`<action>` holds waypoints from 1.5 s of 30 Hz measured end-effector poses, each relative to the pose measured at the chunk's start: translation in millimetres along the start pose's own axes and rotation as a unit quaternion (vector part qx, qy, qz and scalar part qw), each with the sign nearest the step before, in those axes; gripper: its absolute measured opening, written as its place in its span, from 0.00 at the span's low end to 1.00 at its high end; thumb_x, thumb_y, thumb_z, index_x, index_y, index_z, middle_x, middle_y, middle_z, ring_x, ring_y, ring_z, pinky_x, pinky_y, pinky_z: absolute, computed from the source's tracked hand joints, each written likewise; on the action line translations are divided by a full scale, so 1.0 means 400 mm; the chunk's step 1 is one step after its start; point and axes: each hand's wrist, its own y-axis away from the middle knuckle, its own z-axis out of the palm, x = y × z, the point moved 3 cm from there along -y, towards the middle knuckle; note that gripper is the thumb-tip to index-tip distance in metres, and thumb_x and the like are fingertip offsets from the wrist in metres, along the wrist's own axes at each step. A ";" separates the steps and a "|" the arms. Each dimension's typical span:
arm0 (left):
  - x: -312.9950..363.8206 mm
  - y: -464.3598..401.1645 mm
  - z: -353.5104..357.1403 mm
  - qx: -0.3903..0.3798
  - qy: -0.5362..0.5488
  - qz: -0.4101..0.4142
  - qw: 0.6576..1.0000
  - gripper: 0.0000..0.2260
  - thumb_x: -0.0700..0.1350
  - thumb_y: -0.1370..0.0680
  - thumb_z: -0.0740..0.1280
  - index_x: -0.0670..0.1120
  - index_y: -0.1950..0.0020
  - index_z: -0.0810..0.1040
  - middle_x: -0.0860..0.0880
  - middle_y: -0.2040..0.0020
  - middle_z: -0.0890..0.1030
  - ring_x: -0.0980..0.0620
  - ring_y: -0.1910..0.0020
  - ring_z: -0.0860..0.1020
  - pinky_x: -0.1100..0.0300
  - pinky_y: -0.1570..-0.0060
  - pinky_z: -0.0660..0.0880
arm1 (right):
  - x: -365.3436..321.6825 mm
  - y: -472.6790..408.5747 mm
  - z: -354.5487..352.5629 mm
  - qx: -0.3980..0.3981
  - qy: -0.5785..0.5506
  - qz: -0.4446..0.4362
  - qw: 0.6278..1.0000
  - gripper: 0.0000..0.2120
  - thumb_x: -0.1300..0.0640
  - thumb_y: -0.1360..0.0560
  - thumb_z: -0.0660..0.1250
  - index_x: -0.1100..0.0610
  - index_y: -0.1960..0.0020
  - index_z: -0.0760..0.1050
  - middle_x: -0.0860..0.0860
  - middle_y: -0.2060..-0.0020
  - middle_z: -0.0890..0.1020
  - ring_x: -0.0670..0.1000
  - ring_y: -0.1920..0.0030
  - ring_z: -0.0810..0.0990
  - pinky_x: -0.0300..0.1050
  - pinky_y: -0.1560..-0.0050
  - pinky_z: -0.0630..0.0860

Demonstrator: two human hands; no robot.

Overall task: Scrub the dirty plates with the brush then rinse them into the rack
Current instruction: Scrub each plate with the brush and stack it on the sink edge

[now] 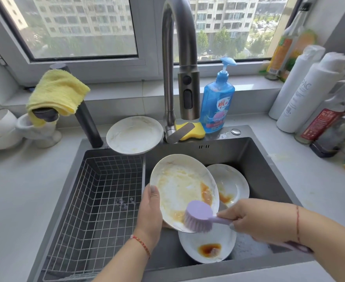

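Note:
My left hand [150, 212] grips the left rim of a tilted white plate [179, 186] smeared with yellow-brown sauce, held above the sink. My right hand [246, 217] holds the handle of a lilac brush [199, 215], whose bristles press on the plate's lower edge. Two more dirty plates lie in the sink: one below [208, 247] with a brown sauce pool, one behind at the right [231, 183]. Another smeared plate [134, 134] rests on the sink's back ledge. The white wire rack [98, 200] fills the sink's left half and holds nothing.
The grey faucet [179, 64] arches over the sink [259, 159]; no water runs. A blue soap bottle [217, 100] and yellow sponge [196, 131] stand behind it. Bottles [309, 94] crowd the right counter. A yellow cloth [55, 92] and white bowls [1, 127] are at the left.

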 end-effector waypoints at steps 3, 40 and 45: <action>0.004 0.001 0.007 -0.014 -0.006 0.012 1.000 0.24 0.62 0.24 0.54 0.49 0.36 0.74 0.50 0.41 0.82 0.51 0.41 0.80 0.51 0.42 0.78 | 0.016 -0.023 -0.032 0.052 0.153 0.041 0.986 0.20 0.59 0.20 0.52 0.51 0.31 0.69 0.50 0.54 0.76 0.50 0.61 0.69 0.38 0.65 0.66; 0.009 0.028 -0.020 0.029 -0.045 0.010 0.999 0.14 0.58 0.18 0.52 0.56 0.41 0.73 0.56 0.41 0.79 0.55 0.38 0.76 0.50 0.32 0.71 | -0.048 0.010 0.067 0.043 -0.005 -0.052 0.998 0.15 0.52 0.21 0.55 0.51 0.35 0.70 0.46 0.61 0.74 0.41 0.70 0.67 0.36 0.68 0.65; 0.025 0.032 -0.032 0.032 -0.063 0.041 0.997 0.17 0.57 0.17 0.52 0.53 0.35 0.73 0.53 0.40 0.80 0.55 0.41 0.78 0.55 0.41 0.76 | -0.028 0.012 0.052 0.019 0.038 -0.015 0.999 0.17 0.57 0.21 0.53 0.49 0.36 0.72 0.48 0.64 0.72 0.44 0.71 0.66 0.35 0.71 0.63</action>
